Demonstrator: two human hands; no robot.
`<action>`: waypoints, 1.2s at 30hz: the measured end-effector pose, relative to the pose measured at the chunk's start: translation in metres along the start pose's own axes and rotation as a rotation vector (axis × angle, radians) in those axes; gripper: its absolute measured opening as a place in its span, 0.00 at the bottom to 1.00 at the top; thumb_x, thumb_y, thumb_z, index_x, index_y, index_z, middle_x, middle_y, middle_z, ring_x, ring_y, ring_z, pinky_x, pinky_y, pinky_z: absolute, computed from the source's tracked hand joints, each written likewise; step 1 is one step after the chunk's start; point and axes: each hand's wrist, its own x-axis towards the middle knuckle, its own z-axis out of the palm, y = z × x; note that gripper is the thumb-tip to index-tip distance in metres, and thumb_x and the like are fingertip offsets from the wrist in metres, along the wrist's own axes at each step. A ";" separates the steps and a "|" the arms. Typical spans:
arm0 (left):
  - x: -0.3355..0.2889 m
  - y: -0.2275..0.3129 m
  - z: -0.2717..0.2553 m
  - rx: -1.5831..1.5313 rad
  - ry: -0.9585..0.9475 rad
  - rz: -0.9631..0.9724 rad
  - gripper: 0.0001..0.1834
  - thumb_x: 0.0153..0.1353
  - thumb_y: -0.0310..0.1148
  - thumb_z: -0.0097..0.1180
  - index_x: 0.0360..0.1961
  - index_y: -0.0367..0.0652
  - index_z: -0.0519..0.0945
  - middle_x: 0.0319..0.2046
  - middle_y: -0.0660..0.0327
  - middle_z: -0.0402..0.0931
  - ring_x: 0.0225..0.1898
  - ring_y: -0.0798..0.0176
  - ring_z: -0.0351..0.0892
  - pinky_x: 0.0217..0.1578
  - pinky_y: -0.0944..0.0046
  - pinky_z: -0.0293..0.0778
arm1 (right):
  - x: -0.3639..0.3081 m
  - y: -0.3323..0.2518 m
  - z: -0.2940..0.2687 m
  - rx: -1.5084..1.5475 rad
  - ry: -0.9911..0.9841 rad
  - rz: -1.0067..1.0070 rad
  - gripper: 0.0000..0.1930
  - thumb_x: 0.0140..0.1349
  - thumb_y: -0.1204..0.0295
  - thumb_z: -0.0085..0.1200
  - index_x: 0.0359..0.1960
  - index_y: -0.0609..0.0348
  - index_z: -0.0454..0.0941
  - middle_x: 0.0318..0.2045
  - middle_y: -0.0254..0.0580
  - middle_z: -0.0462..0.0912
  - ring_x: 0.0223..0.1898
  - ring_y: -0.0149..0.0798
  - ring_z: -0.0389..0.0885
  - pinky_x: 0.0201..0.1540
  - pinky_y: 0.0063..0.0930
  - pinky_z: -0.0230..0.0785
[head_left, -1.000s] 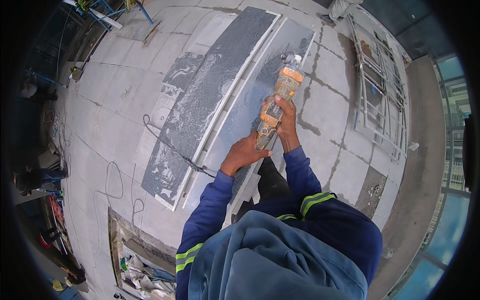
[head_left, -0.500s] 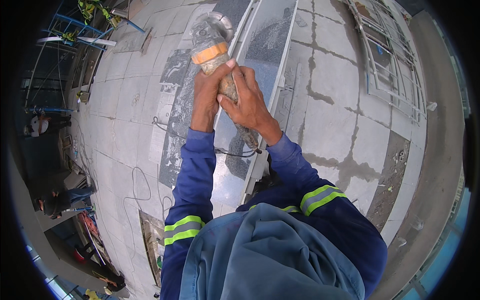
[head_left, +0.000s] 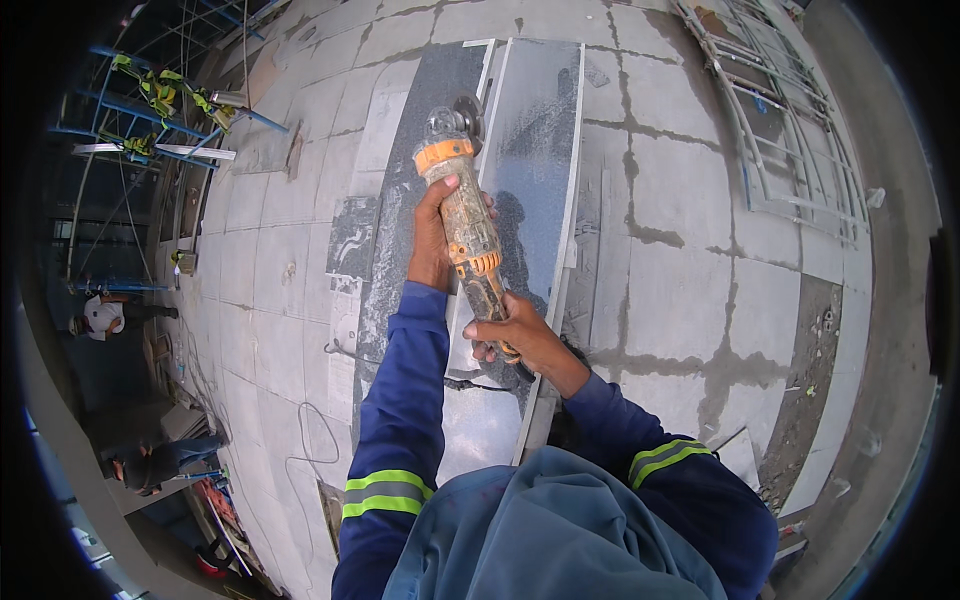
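An angle grinder [head_left: 466,220], dusty with orange bands, is held in both my hands with its disc [head_left: 470,122] pointing away from me. My left hand [head_left: 430,232] wraps the body just behind the front orange collar, thumb on top. At the rear end, my right hand [head_left: 524,336] closes round the handle, some fingers hidden beneath it. Below the tool lie two long dark panels, one on the left [head_left: 408,215] and one on the right [head_left: 540,140]. A black cable [head_left: 470,385] crosses under the handle. I cannot tell whether the disc is spinning.
Pale paving slabs [head_left: 680,290] surround the panels. A metal frame [head_left: 760,110] lies at the far right, near a strip of bare rubble [head_left: 800,370]. Blue scaffolding [head_left: 190,150] stands at the far left. A thin cable [head_left: 312,440] loops over the paving. People [head_left: 150,465] are at the left.
My right hand has shifted from the grinder's middle to its rear handle. The grinder has rolled, bringing its orange vents into view, and its head sits lower in the picture.
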 end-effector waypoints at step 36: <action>0.082 -0.020 -0.194 1.681 0.215 -0.111 0.69 0.70 0.87 0.57 0.97 0.53 0.51 0.94 0.30 0.34 0.95 0.29 0.27 0.89 0.22 0.32 | 0.441 -0.207 -0.089 -0.400 0.885 -0.451 0.30 0.61 0.68 0.76 0.60 0.74 0.78 0.42 0.61 0.94 0.32 0.50 0.97 0.31 0.44 0.89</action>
